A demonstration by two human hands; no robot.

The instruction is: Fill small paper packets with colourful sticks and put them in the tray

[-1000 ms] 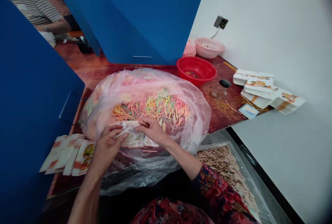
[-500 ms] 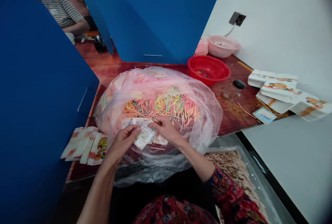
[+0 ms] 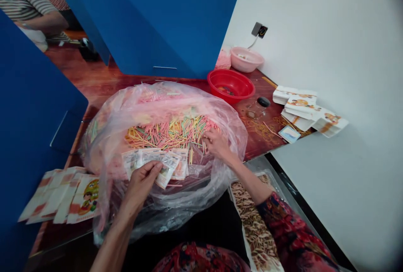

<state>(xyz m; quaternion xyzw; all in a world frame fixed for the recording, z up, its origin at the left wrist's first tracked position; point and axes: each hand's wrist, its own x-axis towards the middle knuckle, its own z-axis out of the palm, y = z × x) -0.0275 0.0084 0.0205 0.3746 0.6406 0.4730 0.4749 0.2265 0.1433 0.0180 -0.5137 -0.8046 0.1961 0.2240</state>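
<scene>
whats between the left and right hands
The head view shows printed paper slips fanned from the left hand, then coloured sticks in the plastic bag before the right hand.

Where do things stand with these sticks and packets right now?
Looks done: printed paper packets lie in a row left of the bag. In hand: the left hand holds a fan of packets; the right hand is among the coloured sticks. Left: a large heap remains in the plastic bag.

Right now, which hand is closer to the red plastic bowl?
Right hand: nearer, below the red plastic bowl; left hand: farther, down and left of it.
</scene>
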